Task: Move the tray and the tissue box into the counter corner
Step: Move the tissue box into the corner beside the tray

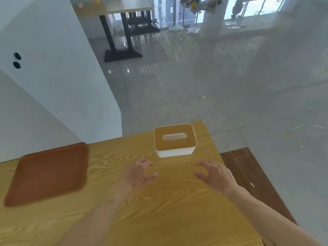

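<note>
A white tissue box (pixel 174 140) with a wooden lid and an oval slot stands near the far right corner of the wooden counter (pixel 142 201). A flat brown tray (pixel 48 174) lies at the counter's left side, against the white wall. My left hand (pixel 137 172) and my right hand (pixel 213 174) hover just short of the box, one on each side, fingers spread and curled, holding nothing and not touching it.
A white wall (pixel 44 86) with two dark round holes borders the counter on the left. Beyond the counter's far and right edges lies grey tiled floor. A table (pixel 113 8) on a black pedestal stands in the distance.
</note>
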